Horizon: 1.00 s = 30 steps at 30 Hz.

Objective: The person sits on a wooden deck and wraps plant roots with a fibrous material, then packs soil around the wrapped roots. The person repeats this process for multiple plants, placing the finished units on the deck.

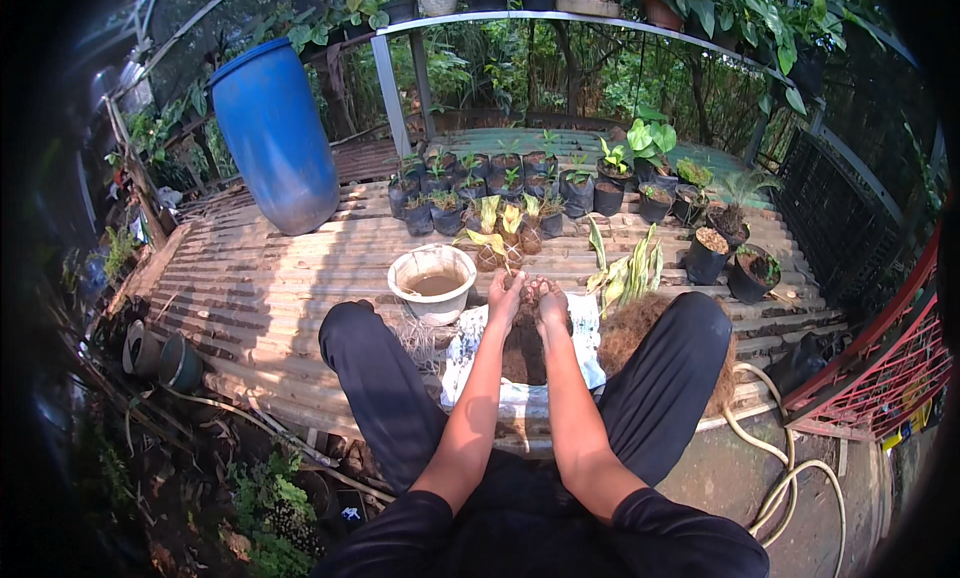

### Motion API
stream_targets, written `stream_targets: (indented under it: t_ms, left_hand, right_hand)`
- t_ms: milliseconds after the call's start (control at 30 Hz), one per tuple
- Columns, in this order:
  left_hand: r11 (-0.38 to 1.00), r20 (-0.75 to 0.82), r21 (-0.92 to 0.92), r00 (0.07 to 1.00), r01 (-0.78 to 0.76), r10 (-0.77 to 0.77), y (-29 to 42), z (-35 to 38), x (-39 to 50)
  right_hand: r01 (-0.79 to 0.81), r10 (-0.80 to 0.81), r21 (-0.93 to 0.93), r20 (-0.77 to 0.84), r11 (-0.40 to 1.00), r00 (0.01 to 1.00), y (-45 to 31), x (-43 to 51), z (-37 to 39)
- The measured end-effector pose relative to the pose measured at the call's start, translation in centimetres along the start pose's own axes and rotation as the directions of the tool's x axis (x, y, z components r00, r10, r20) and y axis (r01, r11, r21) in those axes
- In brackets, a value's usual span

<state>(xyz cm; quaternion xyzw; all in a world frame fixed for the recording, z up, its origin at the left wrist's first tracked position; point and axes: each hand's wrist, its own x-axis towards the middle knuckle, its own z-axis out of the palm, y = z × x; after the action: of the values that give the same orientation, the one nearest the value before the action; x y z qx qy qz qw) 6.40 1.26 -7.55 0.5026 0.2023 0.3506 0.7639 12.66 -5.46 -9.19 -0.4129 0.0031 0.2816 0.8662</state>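
Both hands meet above a white printed sheet (pixel 461 353) spread between my knees. Dark soil (pixel 523 349) lies in a heap on it. My left hand (pixel 505 297) and my right hand (pixel 553 302) cup some of the soil between them, with dirt on the fingers. How firmly they press it is too small to tell. Just beyond the fingertips sit several wrapped brown root balls (pixel 530 237) with yellow-green leaves. A whitish bucket (pixel 433 282) of murky water stands left of my left hand. Brown coconut fibre (pixel 637 327) lies by my right knee, beside loose variegated leaves (pixel 637 267).
Black polybags (pixel 506 177) of seedlings and several black pots (pixel 705 255) line the far side of the corrugated sheet surface (pixel 247 278). A blue drum (pixel 277 135) rises at left. Pale string (pixel 420 345) lies below the bucket. A red rack (pixel 877 368) and hose (pixel 787 473) are at right.
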Motion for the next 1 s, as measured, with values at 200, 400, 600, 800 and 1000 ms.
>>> stream_targets:
  t_ms: [200, 400, 600, 800, 1000]
  left_hand:
    - [0.936, 0.059, 0.307, 0.984, -0.176, 0.165, -0.1, 0.0, 0.5]
    - [0.894, 0.062, 0.410, 0.983, -0.182, 0.171, -0.1, 0.6, -0.3]
    - [0.992, 0.108, 0.117, 0.993, 0.043, -0.055, 0.0, 2.1, -1.4]
    - [0.991, 0.109, 0.030, 0.985, 0.131, -0.133, -1.9, 3.3, -1.5]
    - [0.987, -0.121, 0.153, 0.990, -0.049, 0.068, -5.4, 2.7, 0.8]
  right_hand:
    - [0.187, -0.189, -0.174, 0.005, 0.967, 0.982, -0.3, -0.4, 1.0]
    - [0.261, -0.248, -0.512, 0.094, 0.819, 0.964, -1.3, -3.4, 4.3]
    - [0.164, -0.189, -0.513, 0.003, 0.843, 0.982, -1.4, -2.2, 2.7]
    - [0.254, -0.313, -0.492, -0.040, 0.833, 0.949, -0.8, 0.1, 0.1]
    - [0.217, -0.341, -0.614, -0.091, 0.759, 0.936, -1.3, 0.0, 1.0]
